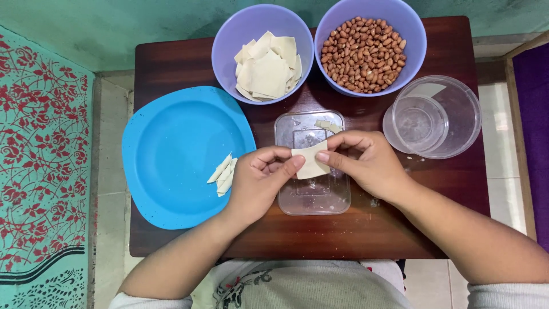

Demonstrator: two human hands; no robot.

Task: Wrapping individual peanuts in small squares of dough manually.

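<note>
Both hands meet over a clear rectangular plastic lid in the middle of a small dark wooden table. My left hand and my right hand pinch one pale square dough wrapper between thumbs and fingers. To the left, a blue plate carries a few folded wrappers near its right rim. Behind the hands, a lilac bowl holds a stack of flat wrappers, and a second lilac bowl is full of peanuts.
A clear round plastic container with a smaller clear cup inside stands at the right of the table. A scrap of dough lies at the lid's far edge. A patterned green and red mat covers the floor on the left.
</note>
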